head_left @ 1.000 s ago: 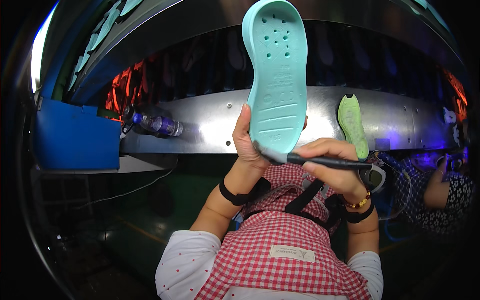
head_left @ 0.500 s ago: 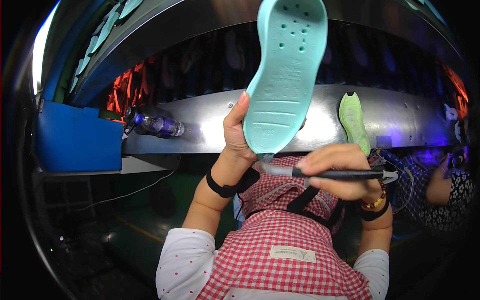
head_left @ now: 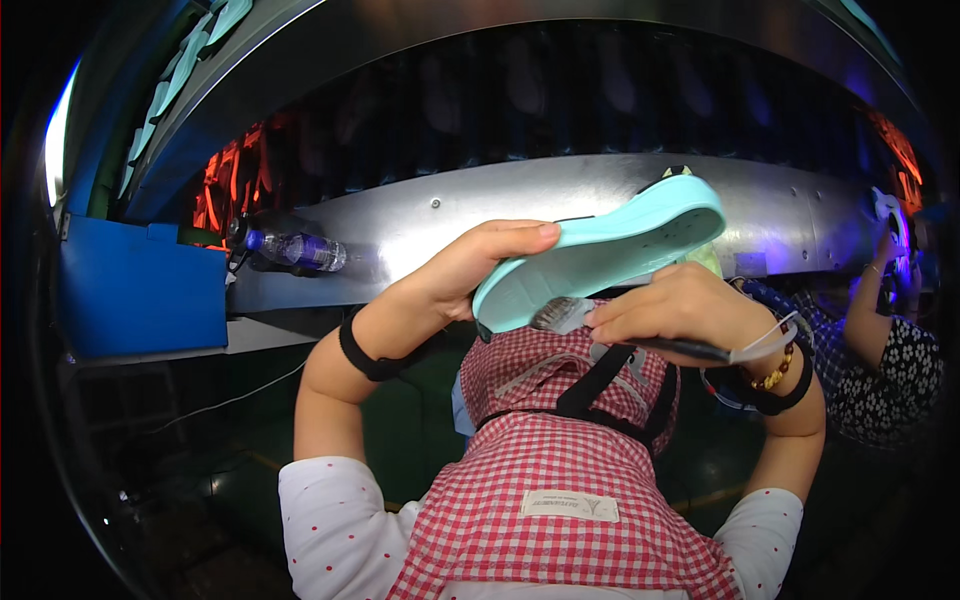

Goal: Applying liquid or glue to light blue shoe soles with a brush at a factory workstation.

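Note:
My left hand (head_left: 480, 260) grips a turquoise shoe sole (head_left: 640, 235) by its near left end, thumb on the upper edge. The sole is tilted on its side, its hollow face turned toward me. In my right hand (head_left: 680, 310) is a brush (head_left: 562, 315) with a black handle, held between thumb and fingers. Its bristles are at the sole's lower rim near the left end; whether they touch it I cannot tell. A light green sole (head_left: 704, 258) lies behind on the metal ledge, mostly hidden by the turquoise sole and my right hand.
A metal ledge (head_left: 400, 225) runs across in front of me, with a clear plastic bottle (head_left: 300, 251) lying on it at left. A blue box (head_left: 140, 290) stands at far left. Beyond the ledge is a dark row of soles (head_left: 525, 85). Another person's arm (head_left: 868, 315) is at right.
My left hand has tipped the turquoise sole from upright, patterned underside showing, to a sideways tilt with its hollow face showing. The brush has stayed by its near end.

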Available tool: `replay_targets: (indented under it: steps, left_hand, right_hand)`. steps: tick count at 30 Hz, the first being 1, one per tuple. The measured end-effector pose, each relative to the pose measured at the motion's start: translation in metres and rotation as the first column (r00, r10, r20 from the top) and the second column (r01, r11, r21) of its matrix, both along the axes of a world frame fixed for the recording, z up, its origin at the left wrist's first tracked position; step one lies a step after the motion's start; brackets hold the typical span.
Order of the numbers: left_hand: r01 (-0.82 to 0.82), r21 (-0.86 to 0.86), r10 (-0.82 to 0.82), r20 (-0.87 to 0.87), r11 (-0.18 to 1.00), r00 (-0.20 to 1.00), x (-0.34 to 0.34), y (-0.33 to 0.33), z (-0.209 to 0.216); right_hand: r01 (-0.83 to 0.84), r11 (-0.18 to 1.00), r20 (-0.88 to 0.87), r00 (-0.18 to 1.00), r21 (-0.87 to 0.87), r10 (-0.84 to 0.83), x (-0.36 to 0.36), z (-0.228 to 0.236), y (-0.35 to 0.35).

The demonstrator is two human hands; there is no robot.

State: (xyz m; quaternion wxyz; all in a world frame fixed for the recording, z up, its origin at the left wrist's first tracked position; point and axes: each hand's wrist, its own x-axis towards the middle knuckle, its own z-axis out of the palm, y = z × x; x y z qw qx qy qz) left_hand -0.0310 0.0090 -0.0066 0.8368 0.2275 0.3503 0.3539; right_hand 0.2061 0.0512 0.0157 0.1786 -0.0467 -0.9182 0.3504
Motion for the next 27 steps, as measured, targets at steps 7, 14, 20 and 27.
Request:
replay_targets:
  steps: [7,14,20,27]
  left_hand:
    - [-0.010,0.025,0.013,-0.152,1.000,0.988,-0.003,0.005,0.000]
    - [-0.124,0.057,0.132,-0.184,0.991,0.974,-0.010,0.002,0.007]
    - [-0.167,0.064,0.172,-0.085,0.984,0.981,-0.015,-0.004,0.001]
    - [-0.273,-0.012,0.269,0.216,0.962,0.939,0.027,-0.003,0.004]
  right_hand:
    - [0.086,0.984,0.130,0.986,0.159,-0.107,0.016,0.008,0.017]
    - [0.225,0.974,-0.056,0.973,0.030,-0.223,0.024,0.007,0.026]
    - [0.213,0.922,0.032,0.976,-0.322,-0.215,0.027,-0.001,0.008]
    - [0.336,0.609,-0.010,0.870,-0.719,-0.492,0.005,-0.003,0.012]
